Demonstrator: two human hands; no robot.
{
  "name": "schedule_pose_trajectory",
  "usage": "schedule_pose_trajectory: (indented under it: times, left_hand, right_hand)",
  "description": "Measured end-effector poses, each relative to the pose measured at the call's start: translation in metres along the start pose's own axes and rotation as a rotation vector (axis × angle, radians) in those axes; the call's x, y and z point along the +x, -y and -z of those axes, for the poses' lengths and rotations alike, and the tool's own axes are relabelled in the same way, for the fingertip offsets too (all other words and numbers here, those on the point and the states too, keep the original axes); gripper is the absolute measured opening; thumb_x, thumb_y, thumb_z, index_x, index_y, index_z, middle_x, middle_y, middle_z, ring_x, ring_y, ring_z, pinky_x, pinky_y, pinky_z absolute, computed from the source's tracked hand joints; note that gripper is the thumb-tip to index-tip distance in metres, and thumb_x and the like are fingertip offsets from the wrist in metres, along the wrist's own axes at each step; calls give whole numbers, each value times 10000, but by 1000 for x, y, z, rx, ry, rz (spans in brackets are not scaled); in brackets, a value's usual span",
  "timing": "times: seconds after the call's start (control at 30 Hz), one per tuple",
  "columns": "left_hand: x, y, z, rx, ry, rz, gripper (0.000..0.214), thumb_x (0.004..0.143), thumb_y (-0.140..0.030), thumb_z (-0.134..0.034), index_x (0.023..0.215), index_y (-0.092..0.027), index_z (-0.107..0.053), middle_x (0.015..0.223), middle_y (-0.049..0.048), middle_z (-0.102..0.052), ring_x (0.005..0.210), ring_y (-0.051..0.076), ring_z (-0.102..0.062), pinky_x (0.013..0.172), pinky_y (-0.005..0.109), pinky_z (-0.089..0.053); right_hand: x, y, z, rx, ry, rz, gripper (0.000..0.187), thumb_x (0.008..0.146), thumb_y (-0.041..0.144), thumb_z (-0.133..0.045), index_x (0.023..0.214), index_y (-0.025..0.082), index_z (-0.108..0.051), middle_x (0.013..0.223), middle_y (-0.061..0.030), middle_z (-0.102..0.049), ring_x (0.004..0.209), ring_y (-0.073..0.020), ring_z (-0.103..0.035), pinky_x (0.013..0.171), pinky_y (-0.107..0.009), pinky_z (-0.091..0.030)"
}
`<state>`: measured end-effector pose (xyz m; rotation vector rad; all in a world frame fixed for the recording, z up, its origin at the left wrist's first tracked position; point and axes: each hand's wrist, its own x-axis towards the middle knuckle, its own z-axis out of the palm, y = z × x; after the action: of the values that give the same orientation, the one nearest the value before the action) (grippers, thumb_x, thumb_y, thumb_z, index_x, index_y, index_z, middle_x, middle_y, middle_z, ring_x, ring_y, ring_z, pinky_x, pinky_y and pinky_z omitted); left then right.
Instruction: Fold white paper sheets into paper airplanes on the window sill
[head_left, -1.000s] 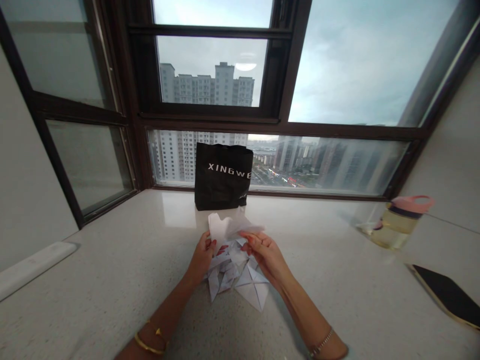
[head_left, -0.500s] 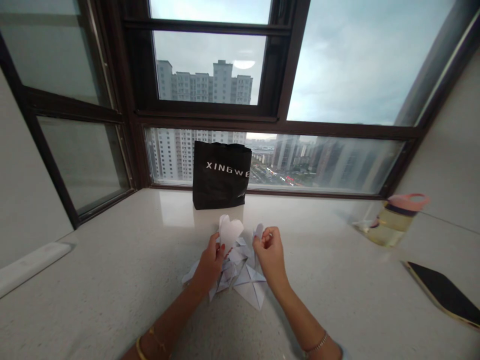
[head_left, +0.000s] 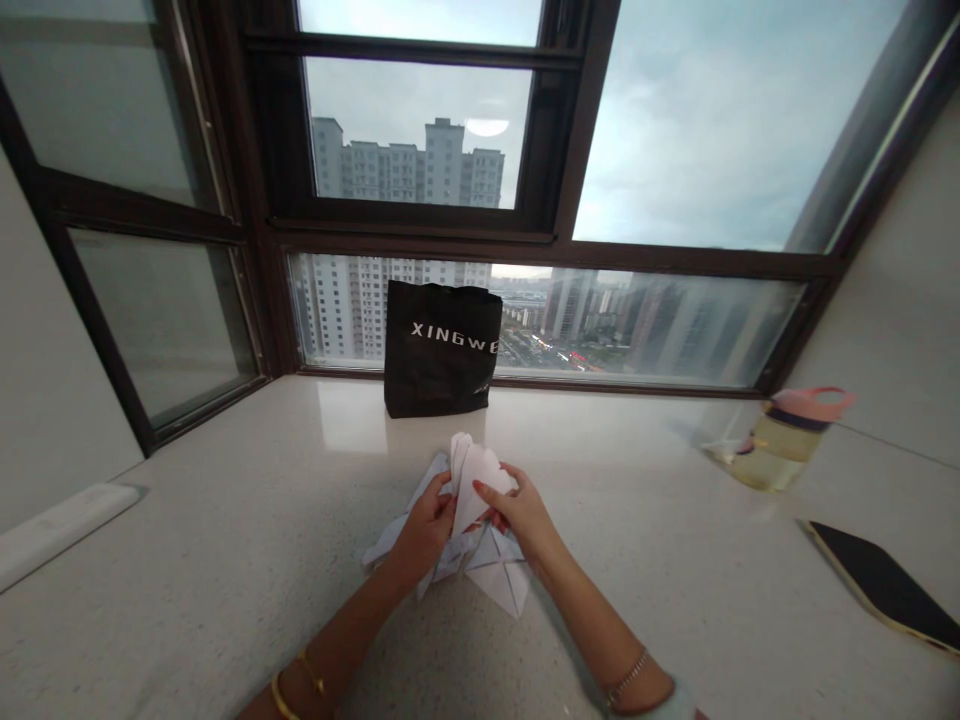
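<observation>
A folded white paper piece [head_left: 471, 480] with rounded, petal-like upper edges stands upright between my two hands. My left hand [head_left: 430, 518] grips its left side, fingers closed on the paper. From the right, my right hand [head_left: 517, 505] pinches the same piece, its thumb lying across the front. Under and around the hands lie several folded white papers [head_left: 501, 578], one with crossing creases and a point facing me. Part of this pile is hidden by my hands.
A black bag [head_left: 442, 350] with white lettering stands by the window. At the right are a water bottle [head_left: 787, 440] with a pink lid and a dark phone-like slab [head_left: 881, 580]. A long white bar [head_left: 67, 530] lies at the left.
My right hand has moved left from beside the pile and now grips the paper piece too. The piece has shifted slightly right and shows more layered edges.
</observation>
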<state>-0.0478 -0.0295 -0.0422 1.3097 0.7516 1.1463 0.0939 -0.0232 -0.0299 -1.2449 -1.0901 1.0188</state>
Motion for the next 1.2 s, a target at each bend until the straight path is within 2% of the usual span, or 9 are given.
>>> schedule_pose_trajectory:
  times: [0.1, 0.2, 0.27, 0.43, 0.6, 0.77, 1.03, 1.2]
  left_hand:
    - [1, -1, 4, -10, -31, 40, 496, 706, -405, -585, 1114, -162, -444, 657, 2, -642, 556, 131, -606, 548, 244, -484]
    - [2, -3, 6, -133, -64, 103, 546, 678, -376, -636, 1135, -164, -426, 812, 51, -665, 671, 167, -649, 634, 275, -510]
    - [2, -3, 6, -185, -55, 127, 566, 667, -363, -657, 1145, -166, -427, 868, 75, -664, 709, 186, -659, 675, 291, -512]
    - [-1, -4, 4, -233, 49, 145, 616, 664, -397, -657, 1185, -149, -440, 827, 81, -676, 703, 193, -662, 706, 303, -513]
    - [-4, -6, 3, -294, 91, 148, 625, 684, -380, -648, 1226, -159, -431, 956, 114, -653, 739, 191, -659, 738, 307, -507]
    - [-5, -7, 0, -353, 101, 148, 570, 710, -372, -627, 1213, -166, -452, 992, 112, -640, 771, 189, -656, 783, 316, -494]
    - [-6, -9, -1, -374, 72, 171, 548, 687, -397, -640, 1155, -154, -491, 1001, 113, -640, 760, 197, -659, 745, 309, -511]
    - [-2, -6, -1, -261, 62, 174, 631, 623, -354, -704, 1176, -158, -473, 930, 103, -668, 755, 193, -660, 728, 290, -512]
  right_hand:
    - [-1, 10, 6, -74, -91, 88, 649, 509, 397, -710, 1053, 125, -484, 337, 99, -425, 295, -93, -374, 323, -199, -273]
    - [-2, 20, 12, -114, -183, 216, 555, 569, 412, -666, 1024, 123, -535, 350, 100, -396, 331, -84, -366, 354, -194, -279]
    - [-5, 23, 12, -128, -188, 288, 535, 601, 413, -643, 1043, 131, -535, 367, 105, -367, 352, -86, -358, 368, -195, -274]
    - [-11, 19, 5, -276, -136, 397, 471, 625, 381, -632, 1041, 180, -541, 426, 105, -321, 395, -97, -347, 396, -204, -261]
    - [-14, 16, 5, -467, -190, 407, 411, 650, 411, -600, 1010, 217, -555, 529, 63, -452, 459, -110, -388, 457, -217, -293]
    - [-15, 17, 5, -591, -222, 400, 415, 659, 443, -579, 1011, 223, -562, 589, 38, -515, 487, -121, -411, 484, -226, -294]
    - [-12, 14, 5, -582, -149, 404, 425, 663, 430, -573, 1033, 225, -545, 687, 14, -577, 559, -143, -481, 526, -236, -342]
    - [-9, 8, 4, -517, -150, 412, 434, 648, 417, -594, 1037, 234, -538, 730, 9, -584, 608, -155, -508, 570, -254, -377]
